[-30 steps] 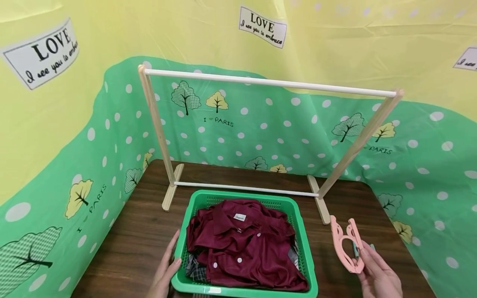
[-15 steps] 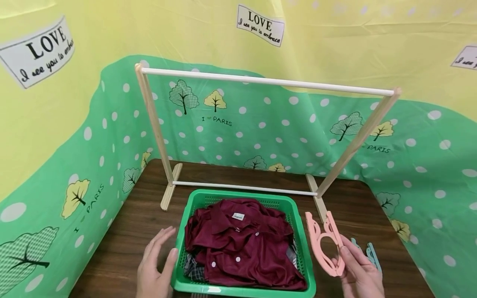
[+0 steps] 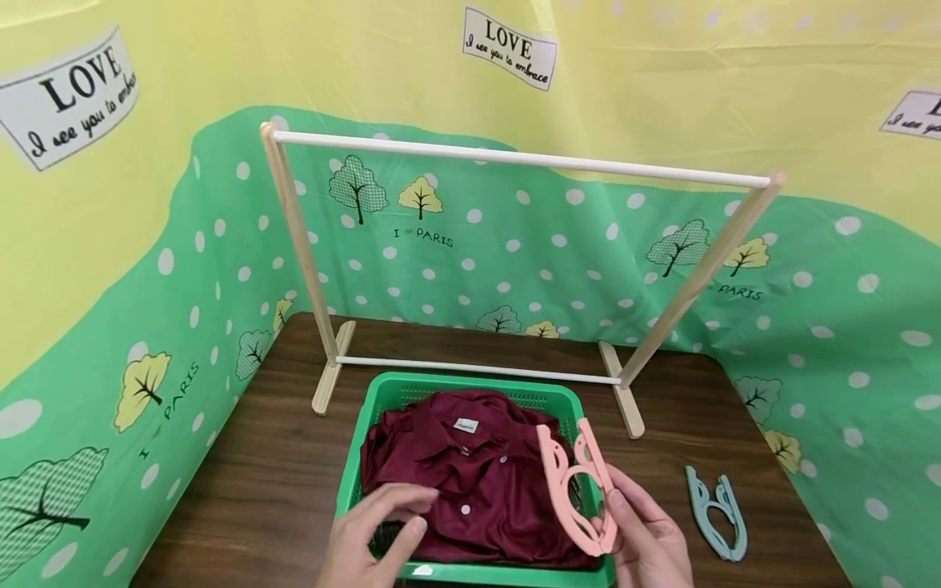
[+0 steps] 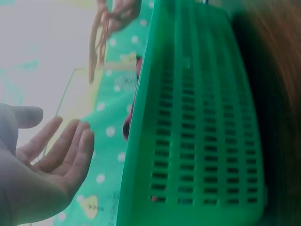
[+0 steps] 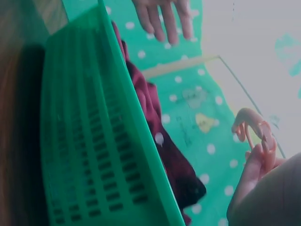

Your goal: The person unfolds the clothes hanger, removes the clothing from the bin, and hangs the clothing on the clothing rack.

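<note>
My right hand [image 3: 650,535] pinches a pink folding clothes hanger [image 3: 566,498], folded up, over the right side of the green basket [image 3: 353,465]. Inside that basket lies a maroon shirt [image 3: 470,457] with white buttons, its collar toward the rack. My left hand [image 3: 375,535] hovers over the basket's left part with relaxed fingers and holds nothing. In the left wrist view, the left hand [image 4: 51,169] is above the rim, thumb apart from the fingers. The right wrist view has the right hand [image 5: 256,160] with its fingers around the hanger.
A blue folding hanger [image 3: 716,510] lies folded on the brown table [image 3: 243,474] to the right. Behind the basket stands a wooden rack with a white top rail [image 3: 515,155] and a lower bar [image 3: 478,370]. Patterned cloth [image 3: 441,278] surrounds the table.
My right hand has carried the pink hanger leftward from beside the basket to over it, uncovering the blue hanger. The left hand has let go of the basket's rim and moved over the shirt.
</note>
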`<move>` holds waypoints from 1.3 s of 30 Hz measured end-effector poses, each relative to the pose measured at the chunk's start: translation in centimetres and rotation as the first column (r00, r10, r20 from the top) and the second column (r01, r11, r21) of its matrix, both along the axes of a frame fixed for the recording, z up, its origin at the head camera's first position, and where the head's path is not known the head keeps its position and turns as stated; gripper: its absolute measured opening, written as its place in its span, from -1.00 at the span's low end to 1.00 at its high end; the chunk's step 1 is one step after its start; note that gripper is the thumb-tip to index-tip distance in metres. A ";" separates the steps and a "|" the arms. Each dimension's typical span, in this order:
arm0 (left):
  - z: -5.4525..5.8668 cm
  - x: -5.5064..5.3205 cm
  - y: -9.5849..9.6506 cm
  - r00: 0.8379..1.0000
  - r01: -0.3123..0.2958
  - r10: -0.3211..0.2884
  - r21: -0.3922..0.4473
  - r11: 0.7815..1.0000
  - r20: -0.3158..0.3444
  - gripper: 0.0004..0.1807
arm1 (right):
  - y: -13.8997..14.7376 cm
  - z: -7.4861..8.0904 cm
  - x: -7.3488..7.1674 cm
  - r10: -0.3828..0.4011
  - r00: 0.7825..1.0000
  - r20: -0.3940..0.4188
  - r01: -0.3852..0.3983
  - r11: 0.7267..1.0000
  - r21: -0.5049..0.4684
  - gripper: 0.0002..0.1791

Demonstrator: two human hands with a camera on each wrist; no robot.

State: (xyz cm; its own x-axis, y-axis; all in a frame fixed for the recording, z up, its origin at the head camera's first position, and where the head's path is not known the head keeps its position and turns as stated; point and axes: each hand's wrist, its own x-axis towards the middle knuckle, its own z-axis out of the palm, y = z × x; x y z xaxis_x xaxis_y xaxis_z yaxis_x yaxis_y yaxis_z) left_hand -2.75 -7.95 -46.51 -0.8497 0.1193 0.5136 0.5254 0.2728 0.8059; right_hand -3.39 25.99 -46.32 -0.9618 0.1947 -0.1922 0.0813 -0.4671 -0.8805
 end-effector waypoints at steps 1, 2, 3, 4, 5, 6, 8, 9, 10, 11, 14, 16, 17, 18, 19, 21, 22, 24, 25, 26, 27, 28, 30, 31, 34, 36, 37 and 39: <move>0.1 0.0 0.2 0.997 0.056 -0.057 0.015 0.998 0.051 -0.66 | -0.4 -0.1 0.1 0.006 1.000 0.008 -0.006 1.000 0.009 -0.60; 0.3 0.1 0.4 0.987 0.111 -0.114 0.037 0.993 0.111 -0.70 | -0.8 -0.1 0.2 0.010 1.000 0.025 -0.010 1.000 0.020 -0.60; 0.4 0.1 0.6 0.971 0.161 -0.169 0.059 0.985 0.169 -0.73 | -1.3 -0.1 0.2 0.016 0.999 0.033 -0.018 0.999 0.033 -0.61; 0.6 0.1 0.7 0.946 0.206 -0.221 0.087 0.975 0.235 -0.74 | -1.7 -0.2 0.3 0.025 0.999 0.034 -0.027 0.999 0.044 -0.60; 0.8 0.0 1.0 0.914 0.243 -0.270 0.123 0.962 0.304 -0.74 | -2.1 -0.2 0.4 0.035 0.999 0.032 -0.037 0.998 0.046 -0.61; 0.9 -0.1 1.1 0.880 0.278 -0.317 0.157 0.948 0.354 -0.72 | -2.5 -0.3 0.4 0.045 0.999 0.027 -0.047 0.998 0.047 -0.61; 1.1 -0.3 1.5 0.807 0.335 -0.405 0.232 0.913 0.429 -0.65 | -3.2 -0.4 0.6 0.062 0.998 0.008 -0.063 0.997 0.038 -0.61; 1.2 -0.5 1.7 0.778 0.355 -0.440 0.264 0.897 0.448 -0.62 | -3.5 -0.5 0.6 0.068 0.998 -0.007 -0.068 0.997 0.037 -0.60; 1.2 -0.6 1.8 0.755 0.372 -0.470 0.292 0.881 0.458 -0.59 | -3.8 -0.6 0.6 0.073 0.997 -0.016 -0.073 0.997 0.033 -0.60; 1.2 -0.6 2.0 0.738 0.387 -0.496 0.316 0.866 0.457 -0.55 | -4.0 -0.7 0.6 0.079 0.997 -0.025 -0.079 0.997 0.022 -0.60; 1.0 -0.8 2.3 0.702 0.411 -0.546 0.367 0.835 0.456 -0.48 | -4.6 -1.0 0.6 0.091 0.995 -0.049 -0.090 0.996 0.017 -0.59; 0.8 -0.9 2.5 0.688 0.414 -0.562 0.387 0.824 0.459 -0.44 | -4.9 -1.3 0.6 0.103 0.992 -0.068 -0.103 0.995 0.009 -0.59; 0.7 -0.9 2.6 0.682 0.410 -0.565 0.397 0.821 0.465 -0.42 | -5.0 -1.5 0.6 0.111 0.991 -0.074 -0.110 0.994 0.007 -0.59; 0.7 -0.9 2.7 0.675 0.404 -0.567 0.407 0.819 0.471 -0.41 | -5.1 -1.6 0.6 0.115 0.991 -0.074 -0.114 0.993 0.015 -0.58; 0.6 -0.9 2.8 0.671 0.400 -0.569 0.414 0.817 0.475 -0.40 | -5.3 -1.8 0.6 0.121 0.989 -0.079 -0.121 0.993 0.015 -0.57; 0.5 -1.0 2.9 0.674 0.399 -0.570 0.419 0.816 0.470 -0.38 | -5.5 -2.0 0.6 0.130 0.989 -0.071 -0.130 0.991 0.017 -0.58; 0.4 -1.0 2.9 0.677 0.398 -0.569 0.418 0.816 0.466 -0.38 | -5.5 -2.1 0.6 0.135 0.988 -0.069 -0.134 0.991 0.019 -0.58; 0.3 -1.1 2.9 0.685 0.395 -0.564 0.414 0.820 0.462 -0.38 | -5.6 -2.2 0.6 0.150 0.986 -0.073 -0.149 0.989 0.021 -0.57; 0.3 -1.1 2.9 0.689 0.394 -0.561 0.411 0.822 0.460 -0.38 | -5.6 -2.3 0.6 0.163 0.983 -0.079 -0.162 0.987 0.024 -0.56; 0.3 -1.1 2.9 0.692 0.392 -0.557 0.409 0.824 0.460 -0.39 | -5.6 -2.3 0.6 0.177 0.981 -0.084 -0.175 0.984 0.030 -0.55; 0.3 -1.1 2.9 0.694 0.389 -0.554 0.407 0.826 0.460 -0.39 | -5.6 -2.3 0.6 0.191 0.978 -0.083 -0.189 0.981 0.039 -0.54; 0.3 -1.1 2.8 0.695 0.385 -0.550 0.406 0.828 0.463 -0.40 | -5.6 -2.2 0.6 0.209 0.974 -0.087 -0.205 0.978 0.048 -0.54; 0.3 -1.0 2.7 0.700 0.378 -0.542 0.403 0.833 0.464 -0.42 | -5.7 -2.1 0.7 0.241 0.968 -0.076 -0.235 0.969 0.077 -0.54; 0.4 -1.0 2.7 0.704 0.372 -0.537 0.403 0.836 0.464 -0.43 | -5.7 -2.0 0.7 0.256 0.964 -0.072 -0.249 0.964 0.092 -0.53; 0.5 -0.9 2.6 0.742 0.348 -0.498 0.378 0.858 0.448 -0.48 | -5.9 -1.7 0.9 0.289 0.955 -0.062 -0.281 0.953 0.114 -0.50; 0.7 -0.8 2.8 0.773 0.320 -0.459 0.355 0.878 0.437 -0.52 | -5.7 -1.7 0.9 0.327 0.941 -0.083 -0.318 0.942 0.108 -0.46; 0.7 -0.8 2.9 0.786 0.301 -0.436 0.346 0.889 0.438 -0.55 | -5.6 -1.7 0.9 0.345 0.934 -0.099 -0.334 0.936 0.112 -0.44; 0.8 -0.7 3.1 0.797 0.253 -0.394 0.340 0.906 0.457 -0.58 | -5.5 -1.7 0.8 0.380 0.917 -0.126 -0.366 0.923 0.122 -0.42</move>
